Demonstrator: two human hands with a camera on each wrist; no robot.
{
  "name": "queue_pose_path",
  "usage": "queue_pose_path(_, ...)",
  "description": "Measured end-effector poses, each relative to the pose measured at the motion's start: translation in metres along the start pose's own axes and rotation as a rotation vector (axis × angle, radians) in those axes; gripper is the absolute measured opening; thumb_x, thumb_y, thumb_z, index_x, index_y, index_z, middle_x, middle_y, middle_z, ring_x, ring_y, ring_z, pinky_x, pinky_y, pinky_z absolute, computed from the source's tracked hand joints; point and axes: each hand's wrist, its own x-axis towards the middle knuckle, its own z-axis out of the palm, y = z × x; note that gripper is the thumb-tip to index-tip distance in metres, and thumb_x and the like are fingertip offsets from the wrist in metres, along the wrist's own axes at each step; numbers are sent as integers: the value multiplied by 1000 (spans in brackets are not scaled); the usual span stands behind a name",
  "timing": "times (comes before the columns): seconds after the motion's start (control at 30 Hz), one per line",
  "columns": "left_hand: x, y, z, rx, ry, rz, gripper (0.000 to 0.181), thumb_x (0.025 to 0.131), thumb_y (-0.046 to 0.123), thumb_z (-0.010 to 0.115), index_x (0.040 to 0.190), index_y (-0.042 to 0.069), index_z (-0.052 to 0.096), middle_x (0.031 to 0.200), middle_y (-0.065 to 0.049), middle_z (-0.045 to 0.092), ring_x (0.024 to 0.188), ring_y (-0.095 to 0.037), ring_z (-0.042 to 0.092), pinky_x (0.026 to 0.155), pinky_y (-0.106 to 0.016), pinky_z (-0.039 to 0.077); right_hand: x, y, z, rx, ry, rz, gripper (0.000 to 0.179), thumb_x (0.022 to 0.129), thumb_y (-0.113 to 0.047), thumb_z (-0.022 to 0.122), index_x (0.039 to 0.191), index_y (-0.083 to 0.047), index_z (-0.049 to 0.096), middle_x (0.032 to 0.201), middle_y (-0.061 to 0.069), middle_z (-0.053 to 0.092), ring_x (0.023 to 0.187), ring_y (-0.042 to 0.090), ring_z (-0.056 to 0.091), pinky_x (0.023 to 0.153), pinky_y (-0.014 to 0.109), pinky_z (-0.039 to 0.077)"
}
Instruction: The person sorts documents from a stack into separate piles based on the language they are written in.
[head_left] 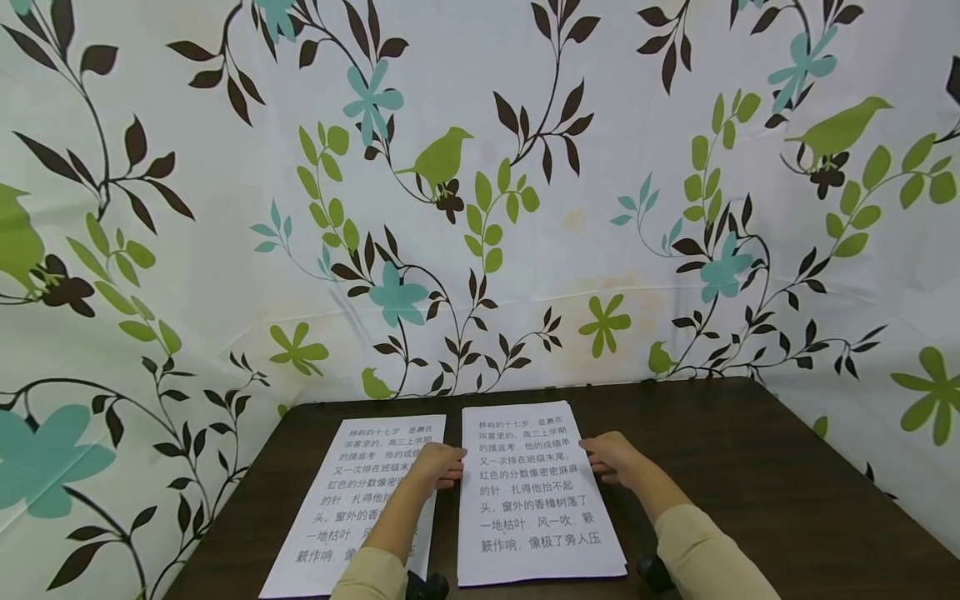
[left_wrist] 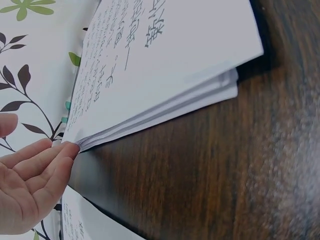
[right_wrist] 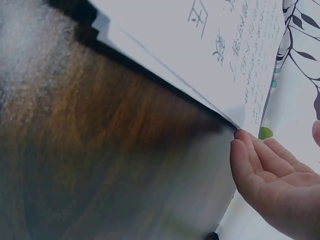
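A stack of printed paper sheets (head_left: 536, 500) lies on the dark table, its lower sheets slightly stepped at the near corners. My left hand (head_left: 438, 467) touches the stack's left edge with its fingertips. In the left wrist view, its fingers (left_wrist: 50, 162) are nearly straight against the paper edges, the thumb held apart. On the opposite edge, my right hand (head_left: 613, 458) presses with its fingertips. The right wrist view has those fingers (right_wrist: 272, 157) extended, thumb away from them. To the left lies more printed paper (head_left: 300, 554), partly hidden behind my left forearm.
The dark wood table (head_left: 787, 500) extends to both sides of the paper. Behind its far edge hangs a white cloth (head_left: 570, 250) with leaves, flowers and birds. Both forearms wear pale sleeves (head_left: 708, 550), with dark wrist devices (head_left: 652, 573) beneath.
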Motion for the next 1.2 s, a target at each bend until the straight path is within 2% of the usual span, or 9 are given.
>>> queue_pose_path(0.1,0,0,1,-19,12,5,37,81,13,54,103,-16,48,86,-19,59,78,-28,59,66,-36,48,1,-2,0,-14,17,17,43,84,-22,52,108,13,45,98,24,54,82,30,52,65,38,44)
queue_pose_path(0.23,4,-3,1,-89,10,76,31,80,9,55,98,-16,51,83,-18,59,75,-26,60,64,-34,49,2,-4,1,7,75,7,38,84,-18,51,106,13,47,97,24,55,82,30,53,65,37,43)
queue_pose_path(0.33,4,-3,3,-144,16,94,29,79,4,56,99,-16,51,84,-19,58,75,-25,60,64,-33,50,4,-5,4,57,127,-19,33,82,-13,51,102,13,51,92,23,57,78,28,55,62,35,44)
queue_pose_path(0.5,3,-2,9,-192,40,29,34,77,-4,55,107,-17,47,90,-22,55,79,-28,58,68,-33,49,6,-2,10,155,186,-33,25,78,-5,54,96,14,55,79,17,58,62,20,55,53,28,46)
queue_pose_path(0.63,2,-4,14,-158,26,34,32,75,-9,52,104,-20,47,85,-21,56,75,-27,58,66,-34,49,7,5,14,122,203,-69,21,76,-1,54,89,15,57,72,13,57,58,18,53,50,27,45)
queue_pose_path(0.87,4,-17,20,-119,-22,58,30,72,-13,51,101,-21,47,78,-19,56,69,-26,59,62,-36,50,5,18,19,29,222,-106,16,73,5,50,81,15,59,70,13,59,64,22,54,56,33,46)
queue_pose_path(0.93,3,-17,21,-102,-14,64,35,71,-12,52,104,-20,45,81,-20,56,69,-27,59,61,-36,50,4,19,19,24,225,-112,17,72,6,47,80,15,59,70,13,58,64,22,53,55,32,45)
queue_pose_path(1.07,2,-17,25,-20,15,93,42,70,-10,54,110,-18,43,86,-20,55,68,-27,58,58,-36,49,4,21,19,18,230,-101,15,70,5,44,68,10,57,67,11,54,61,22,49,49,29,41)
queue_pose_path(1.2,1,-18,28,82,62,132,43,68,-10,52,111,-15,46,86,-18,54,61,-21,53,48,-29,45,4,23,19,7,228,-86,15,70,5,42,60,6,54,62,9,51,55,20,47,44,28,39)
